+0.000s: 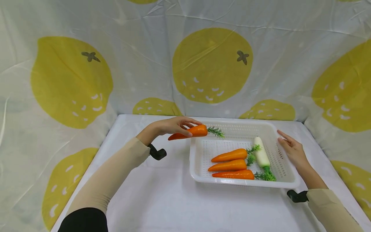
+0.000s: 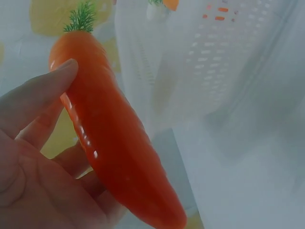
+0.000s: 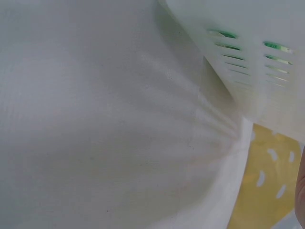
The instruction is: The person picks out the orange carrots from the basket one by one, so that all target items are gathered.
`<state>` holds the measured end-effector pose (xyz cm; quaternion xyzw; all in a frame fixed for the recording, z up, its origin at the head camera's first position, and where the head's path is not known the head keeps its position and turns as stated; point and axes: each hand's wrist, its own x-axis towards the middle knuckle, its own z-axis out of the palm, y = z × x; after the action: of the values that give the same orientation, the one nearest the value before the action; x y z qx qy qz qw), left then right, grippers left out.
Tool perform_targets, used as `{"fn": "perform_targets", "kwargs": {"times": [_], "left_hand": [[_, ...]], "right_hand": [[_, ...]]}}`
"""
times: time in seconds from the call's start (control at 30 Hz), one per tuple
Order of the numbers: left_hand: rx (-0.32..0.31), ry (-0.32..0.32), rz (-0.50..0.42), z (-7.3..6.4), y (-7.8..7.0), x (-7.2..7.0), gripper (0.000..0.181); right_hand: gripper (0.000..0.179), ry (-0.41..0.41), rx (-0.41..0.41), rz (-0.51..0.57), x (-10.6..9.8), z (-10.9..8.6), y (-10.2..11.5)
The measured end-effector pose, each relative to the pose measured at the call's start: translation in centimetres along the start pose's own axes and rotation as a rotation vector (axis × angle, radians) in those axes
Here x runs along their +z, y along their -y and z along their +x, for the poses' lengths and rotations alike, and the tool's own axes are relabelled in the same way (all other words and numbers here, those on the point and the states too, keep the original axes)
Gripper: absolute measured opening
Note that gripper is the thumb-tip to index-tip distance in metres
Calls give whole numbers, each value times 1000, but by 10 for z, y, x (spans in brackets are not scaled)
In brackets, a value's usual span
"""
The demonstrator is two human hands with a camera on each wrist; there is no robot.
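Observation:
My left hand (image 1: 176,125) grips an orange carrot (image 1: 198,131) above the left rim of a white basket (image 1: 193,175). The carrot's green top points right, over the basket; in the left wrist view the thumb presses along the carrot (image 2: 109,129) near its leafy end. Inside the basket lie three more carrots (image 1: 229,165) in a stack of rows, tips to the left. Beside them is a white radish (image 1: 261,153) with green leaves toward the front. My right hand (image 1: 294,149) rests at the basket's right rim with its fingers extended.
The basket stands on a white-covered table (image 1: 162,199), right of the middle. Behind and at the sides hangs a pale curtain (image 1: 145,64) printed with yellow lemons. In the right wrist view the basket's slotted side wall (image 3: 257,81) is close.

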<state>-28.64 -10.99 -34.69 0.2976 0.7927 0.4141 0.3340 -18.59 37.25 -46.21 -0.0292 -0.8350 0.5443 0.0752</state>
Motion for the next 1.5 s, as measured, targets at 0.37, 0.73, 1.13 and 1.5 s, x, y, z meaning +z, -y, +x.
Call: {"fn": "perform_targets", "kwargs": {"times": [0.37,0.73,1.13,1.5], "left_hand": [[42,-23,15,-27,24,-20,53],[-9,-49,41,-53,47,-39,53],[-44,-60,8,-66,74,-57,54],[-135,-90,-7,-64,102,-65,53]], "right_hand": [[54,-16,-9,-1,0,-1,2],[51,-11,-23,26,2,-2,3],[52,-2,-21,38,1,-2,2],[49,-14,-26,40,2,-2,4]]}}
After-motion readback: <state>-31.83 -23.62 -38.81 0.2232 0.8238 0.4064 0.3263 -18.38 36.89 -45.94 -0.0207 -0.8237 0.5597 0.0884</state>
